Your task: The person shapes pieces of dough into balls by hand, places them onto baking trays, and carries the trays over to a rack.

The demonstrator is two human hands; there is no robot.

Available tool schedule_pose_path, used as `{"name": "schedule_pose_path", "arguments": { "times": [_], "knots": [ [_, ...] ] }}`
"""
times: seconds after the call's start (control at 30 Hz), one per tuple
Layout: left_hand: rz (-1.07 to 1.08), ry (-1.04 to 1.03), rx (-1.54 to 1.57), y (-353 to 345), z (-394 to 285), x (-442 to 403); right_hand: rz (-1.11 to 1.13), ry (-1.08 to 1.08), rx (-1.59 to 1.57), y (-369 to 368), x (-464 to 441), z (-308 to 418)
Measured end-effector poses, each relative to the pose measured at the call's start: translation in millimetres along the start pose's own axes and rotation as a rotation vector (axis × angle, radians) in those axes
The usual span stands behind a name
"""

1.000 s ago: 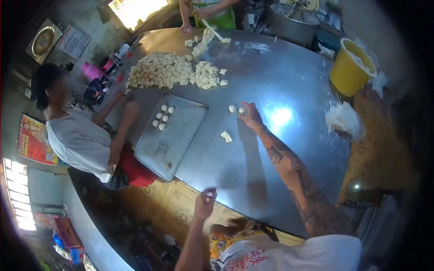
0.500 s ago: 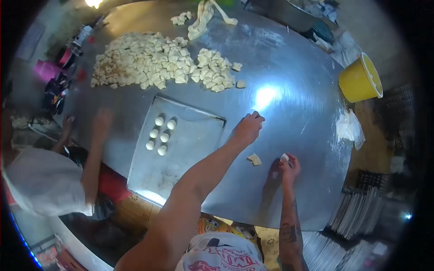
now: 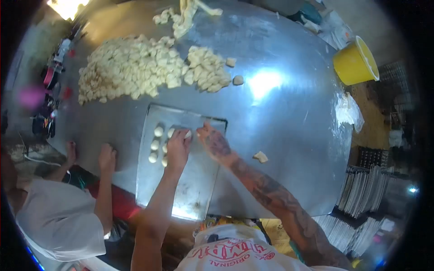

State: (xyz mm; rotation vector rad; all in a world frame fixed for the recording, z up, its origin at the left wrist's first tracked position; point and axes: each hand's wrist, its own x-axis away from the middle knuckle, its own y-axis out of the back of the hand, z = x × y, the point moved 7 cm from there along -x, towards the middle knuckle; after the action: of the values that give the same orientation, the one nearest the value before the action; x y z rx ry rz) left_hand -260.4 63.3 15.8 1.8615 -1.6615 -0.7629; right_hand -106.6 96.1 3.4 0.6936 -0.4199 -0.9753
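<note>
A metal tray (image 3: 195, 187) lies on the steel table, bearing white dough balls (image 3: 155, 145) in short rows at its left. My left hand (image 3: 179, 149) is over the tray beside these rows, its fingers closed on a dough ball (image 3: 188, 134) and partly covering the second row. Just to its right, my right hand (image 3: 209, 135) hovers over the tray's upper right part with fingers pinched together; what they hold, if anything, is hidden. A loose dough piece (image 3: 260, 156) rests on the table right of the tray.
A big heap of cut dough pieces (image 3: 131, 67) and a smaller pile (image 3: 207, 67) lie beyond the tray. A yellow bucket (image 3: 355, 63) and a plastic bag (image 3: 348, 113) stand at the right edge. A co-worker's hand (image 3: 107, 157) rests at left.
Both my hands have moved left from the bare table to above the tray, the left now with a dough ball at the rows. The co-worker's hand has come nearer the table's front edge.
</note>
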Motion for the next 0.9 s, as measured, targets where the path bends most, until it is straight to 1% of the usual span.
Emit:
{"name": "schedule_pose_path", "arguments": {
  "times": [0.03, 0.07, 0.1, 0.13, 0.17, 0.2, 0.23, 0.3, 0.33, 0.37, 0.4, 0.43, 0.47, 0.5, 0.53, 0.57, 0.6, 0.63, 0.67, 0.7, 0.73, 0.77, 0.8, 0.83, 0.87, 0.9],
  "knots": [
    [-0.01, 0.008, -0.04, 1.1, -4.4, -2.1, 0.039, -0.068, -0.092, 18.4, -1.1, 4.8],
    [-0.039, -0.027, 0.001, 5.7, -12.9, -2.7, 0.021, -0.079, 0.058, 44.2, 18.7, 17.5],
    [-0.016, -0.047, 0.0, 2.3, -23.7, 4.3, -0.029, -0.1, 0.073, 68.2, 45.3, 20.2],
    [-0.094, 0.063, 0.083, 5.0, -24.8, 7.8, -0.081, -0.102, 0.092, 90.5, 68.9, 12.5],
    [-0.175, 0.174, 0.165, 7.8, -26.7, 8.4, -0.137, -0.159, 0.2, 107.5, 99.1, -6.1],
    [-0.117, 0.202, 0.054, 16.0, -65.8, 4.7, -0.188, -0.224, 0.302, 121.7, 132.9, -25.3],
    [-0.12, 0.19, 0.044, -0.9, -74.3, -6.0, -0.234, -0.232, 0.354, 133.4, 159.6, -42.9],
    [-0.045, -0.074, -0.041, -46.1, -103.7, -39.1, -0.28, -0.234, 0.387, 132.3, 197.8, -81.4],
    [-0.105, -0.102, -0.047, -65.0, -128.9, -70.4, -0.263, -0.13, 0.199, 116.9, 208.5, -105.2],
    [-0.173, -0.211, -0.095, -87.1, -150.0, -107.3, -0.247, -0.008, 0.02, 113.0, 209.4, -126.5],
    [-0.24, -0.326, -0.141, -109.4, -165.6, -139.2, -0.263, 0.009, 0.023, 126.6, 206.0, -132.6],
    [-0.243, -0.346, -0.142, -137.8, -155.9, -163.7, -0.214, -0.147, -0.256, 141.3, 205.2, -132.9],
    [-0.137, -0.33, -0.235, -176.2, -133.6, -190.2, -0.172, -0.309, -0.535, 146.5, 212.7, -139.4],
    [-0.043, -0.323, -0.326, -200.9, -128.8, -215.8, -0.214, -0.305, -0.527, 152.2, 223.8, -150.2],
    [-0.062, -0.227, -0.22, -199.2, -133.4, -220.8, -0.266, -0.295, -0.488, 157.9, 239.2, -159.5],
    [0.034, -0.056, -0.128, -199.4, -145.9, -219.1, -0.311, -0.274, -0.445, 164.9, 256.2, -167.1],
    [0.13, 0.113, -0.038, -194.3, -155.1, -205.8, -0.287, -0.369, -0.56, 163.2, 279.9, -180.9],
    [0.002, -0.021, -0.053, -201.2, -136.6, -185.0, -0.265, -0.455, -0.677, 160.8, 306.9, -193.7],
    [-0.164, -0.249, -0.154, -191.9, -156.0, -136.0, -0.306, -0.436, -0.421, 169.1, 335.0, -196.3],
    [-0.1, -0.174, -0.075, -186.0, -158.7, -83.1, -0.352, -0.425, -0.165, 174.5, 364.9, -195.5],
    [-0.024, -0.031, -0.055, -172.3, -177.9, -23.0, -0.406, -0.44, -0.134, 174.0, 395.3, -194.3],
    [0.063, 0.07, -0.048, -166.1, -170.9, 43.6, -0.454, -0.463, -0.107, 172.9, 425.3, -188.8],
    [0.077, 0.023, -0.117, -166.4, -148.4, 108.2, -0.491, -0.45, -0.097, 175.6, 453.1, -178.2],
    [0.015, -0.019, 0.055, -146.1, -169.1, 161.7, -0.463, -0.348, 0.124, 176.3, 475.8, -155.3],
    [0.118, -0.027, 0.038, -131.0, -178.8, 205.2, -0.431, -0.262, 0.344, 171.6, 489.3, -135.2],
    [0.302, -0.02, -0.034, -115.8, -190.8, 238.9, -0.465, -0.276, 0.36, 170.1, 500.2, -131.1]
  ]
}}
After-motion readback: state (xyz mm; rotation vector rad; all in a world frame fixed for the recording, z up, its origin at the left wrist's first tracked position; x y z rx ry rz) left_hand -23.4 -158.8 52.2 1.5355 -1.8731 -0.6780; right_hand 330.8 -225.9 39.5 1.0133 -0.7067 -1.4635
